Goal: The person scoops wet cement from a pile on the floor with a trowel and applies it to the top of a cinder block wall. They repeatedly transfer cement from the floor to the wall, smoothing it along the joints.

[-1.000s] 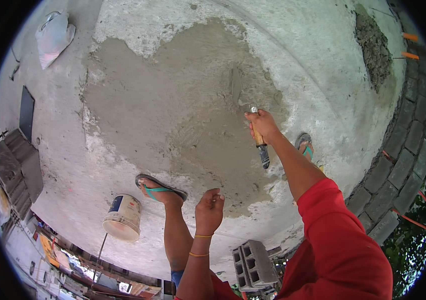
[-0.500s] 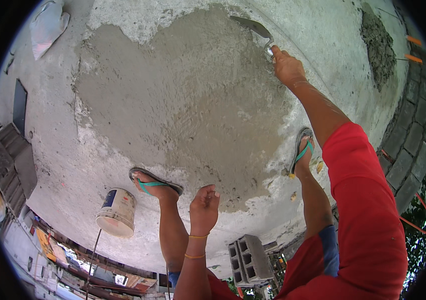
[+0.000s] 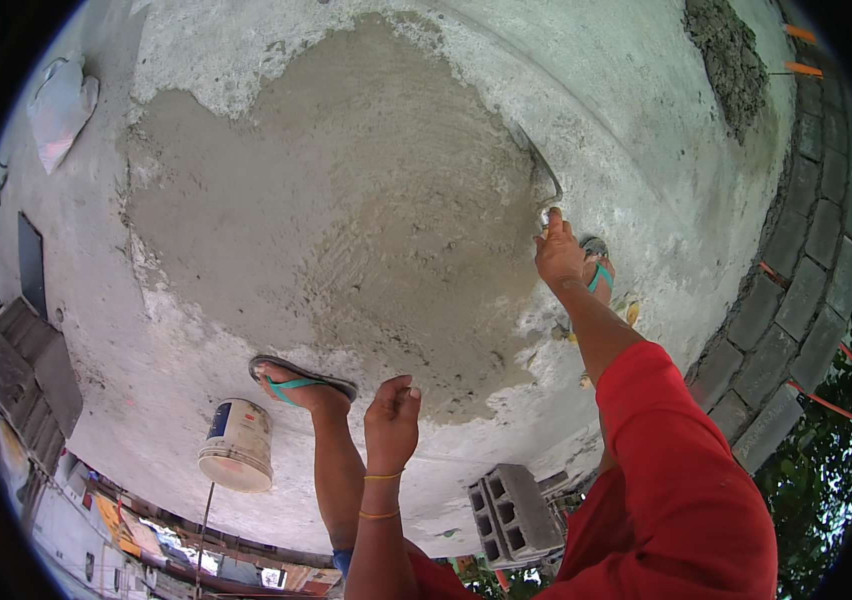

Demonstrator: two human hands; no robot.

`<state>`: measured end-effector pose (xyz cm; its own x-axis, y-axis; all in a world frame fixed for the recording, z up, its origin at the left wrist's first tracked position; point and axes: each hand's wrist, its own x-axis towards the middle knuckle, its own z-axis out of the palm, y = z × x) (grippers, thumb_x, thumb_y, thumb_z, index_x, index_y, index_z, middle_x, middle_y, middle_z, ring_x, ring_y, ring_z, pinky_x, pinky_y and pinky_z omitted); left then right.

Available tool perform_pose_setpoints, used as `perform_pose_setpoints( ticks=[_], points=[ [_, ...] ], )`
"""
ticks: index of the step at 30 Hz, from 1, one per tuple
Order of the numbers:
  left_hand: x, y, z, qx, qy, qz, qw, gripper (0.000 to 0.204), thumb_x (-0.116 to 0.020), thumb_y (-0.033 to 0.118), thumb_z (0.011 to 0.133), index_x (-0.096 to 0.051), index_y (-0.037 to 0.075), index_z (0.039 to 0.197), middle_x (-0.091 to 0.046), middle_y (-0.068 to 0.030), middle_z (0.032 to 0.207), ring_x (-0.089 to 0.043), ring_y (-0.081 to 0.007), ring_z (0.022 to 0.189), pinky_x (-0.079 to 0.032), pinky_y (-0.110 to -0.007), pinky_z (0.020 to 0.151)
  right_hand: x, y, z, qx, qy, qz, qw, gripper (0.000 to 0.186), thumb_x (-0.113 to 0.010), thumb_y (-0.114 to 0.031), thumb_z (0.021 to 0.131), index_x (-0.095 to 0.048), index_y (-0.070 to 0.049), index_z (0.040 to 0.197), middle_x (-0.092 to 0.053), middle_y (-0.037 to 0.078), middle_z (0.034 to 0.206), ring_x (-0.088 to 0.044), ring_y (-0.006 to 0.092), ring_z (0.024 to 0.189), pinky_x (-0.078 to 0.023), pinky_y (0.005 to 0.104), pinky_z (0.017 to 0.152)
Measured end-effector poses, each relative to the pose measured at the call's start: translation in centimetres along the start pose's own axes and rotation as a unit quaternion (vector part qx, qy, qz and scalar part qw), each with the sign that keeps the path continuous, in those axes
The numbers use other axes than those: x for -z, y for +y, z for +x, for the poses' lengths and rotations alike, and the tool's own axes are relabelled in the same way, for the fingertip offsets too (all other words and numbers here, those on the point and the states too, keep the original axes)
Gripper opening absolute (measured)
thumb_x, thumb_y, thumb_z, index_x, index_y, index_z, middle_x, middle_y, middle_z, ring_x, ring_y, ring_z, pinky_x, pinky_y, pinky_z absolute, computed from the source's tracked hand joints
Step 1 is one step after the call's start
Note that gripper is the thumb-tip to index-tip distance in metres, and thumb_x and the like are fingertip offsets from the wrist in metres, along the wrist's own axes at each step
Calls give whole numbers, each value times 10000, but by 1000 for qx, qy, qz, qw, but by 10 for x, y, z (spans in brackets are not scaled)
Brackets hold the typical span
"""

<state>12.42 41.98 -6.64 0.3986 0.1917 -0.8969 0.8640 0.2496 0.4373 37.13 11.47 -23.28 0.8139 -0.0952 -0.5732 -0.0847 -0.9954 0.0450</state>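
Observation:
A pointing trowel [image 3: 545, 168] is in my right hand [image 3: 558, 255], its handle wrapped by my fingers. The thin blade shows nearly edge-on, along the right border of a wide patch of wet grey mortar [image 3: 346, 190]. Whether the blade presses on the mortar I cannot tell. Behind that hand, my right sandalled foot [image 3: 601, 277] is partly hidden. My left hand [image 3: 392, 425] hovers over the patch's near edge, fingers curled in, with nothing seen in them. To its left, my other foot [image 3: 291, 385] stands on the concrete in a green-strapped sandal.
A white bucket [image 3: 237, 445] stands at the lower left, near a thin rod. Hollow concrete blocks [image 3: 516, 515] sit near my legs. A mortar heap [image 3: 731, 65] lies at the far right, by a block wall [image 3: 796, 300] with orange bars. A plastic bag [image 3: 61, 110] lies far left.
My right hand has drawn the trowel nearer along the patch's right edge, and its blade has turned from flat to edge-on. My left hand stays curled. The view has shifted slightly.

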Motion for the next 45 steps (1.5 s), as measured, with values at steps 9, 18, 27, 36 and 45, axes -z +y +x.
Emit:
perform_pose_setpoints(
  ticks=[9,18,27,36,45],
  points=[
    [-6,1,6,-21,-2,52,998,311,-695,201,1024,-673,-7,1253,-700,-18,959,-621,-80,809,-526,-255,764,21,-65,-50,138,-130,92,977,756,-659,-181,984,-267,-139,1630,-561,221,1409,-626,469,1207,-536,530,983],
    [-13,9,8,-40,7,73,997,279,-694,172,1016,-683,-11,1226,-684,-14,902,-624,-81,782,-532,-256,746,-11,-76,-9,169,-95,7,981,702,-591,-150,1002,-287,-140,1635,-560,210,1327,-638,438,1136,-533,532,958],
    [7,13,8,-15,19,71,997,283,-716,175,994,-697,4,1219,-731,-76,943,-666,-129,859,-543,-285,808,-24,16,-97,261,-195,-77,942,736,-644,-154,984,-294,-140,1631,-569,181,1296,-626,399,1141,-528,538,908],
    [31,-8,11,-37,11,109,993,264,-713,143,998,-700,-2,1218,-678,-19,897,-584,-91,786,-506,-260,737,-84,40,-124,79,-105,46,990,761,-662,-184,977,-290,-186,1641,-563,172,1288,-639,419,1078,-547,575,869],
    [-27,36,-179,-67,191,-58,977,241,-646,151,1067,-674,7,1259,-703,-46,1072,-610,-101,906,-534,-286,846,64,69,-108,229,-183,142,946,655,-667,-157,922,-388,-114,1513,-620,208,1253,-672,456,1075,-563,560,894]
  ],
)
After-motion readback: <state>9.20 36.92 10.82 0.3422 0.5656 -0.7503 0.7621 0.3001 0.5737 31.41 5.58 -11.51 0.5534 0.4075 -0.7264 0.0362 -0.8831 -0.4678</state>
